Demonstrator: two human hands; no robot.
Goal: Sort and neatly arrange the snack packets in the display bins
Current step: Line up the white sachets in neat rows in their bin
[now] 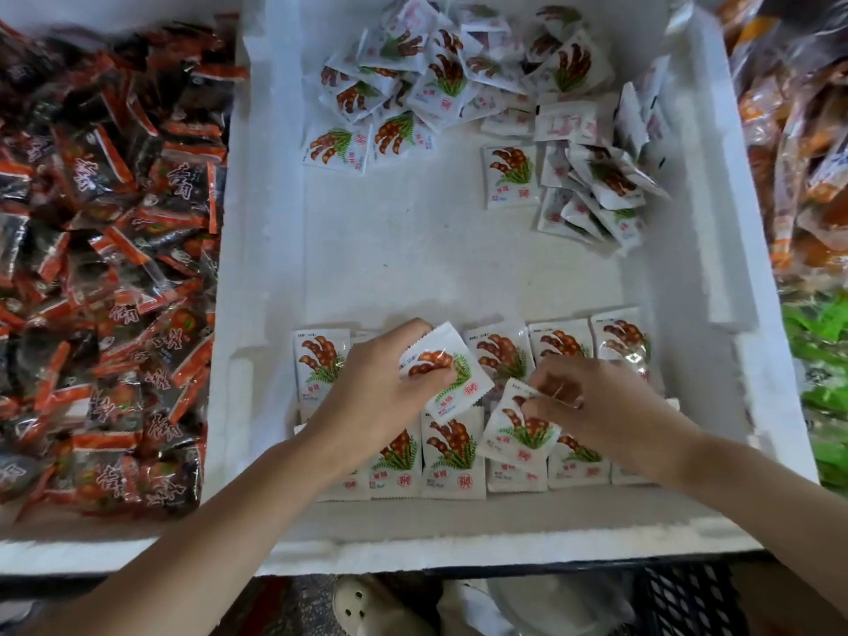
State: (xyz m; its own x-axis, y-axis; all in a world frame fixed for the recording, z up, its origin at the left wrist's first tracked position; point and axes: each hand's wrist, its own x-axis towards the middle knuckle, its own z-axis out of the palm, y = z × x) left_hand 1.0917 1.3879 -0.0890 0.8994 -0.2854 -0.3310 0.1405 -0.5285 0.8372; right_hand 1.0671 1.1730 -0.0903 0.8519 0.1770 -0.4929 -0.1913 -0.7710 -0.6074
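Note:
A white foam bin (716,277) holds small white snack packets printed with brown pods and green leaves. Two neat rows of packets (452,456) lie along its near wall. My left hand (376,387) pinches one tilted packet (452,374) above the rows. My right hand (596,401) pinches the top corner of another tilted packet (518,429) just to the right. A loose heap of the same packets (413,71) lies at the bin's far side, and a smaller heap (592,185) at the far right.
A bin of black and orange packets (105,268) stands on the left. Orange packets (798,144) and green packets (821,387) fill bins on the right. The middle of the white bin's floor (413,250) is bare. A shoe (367,603) shows below the bin edge.

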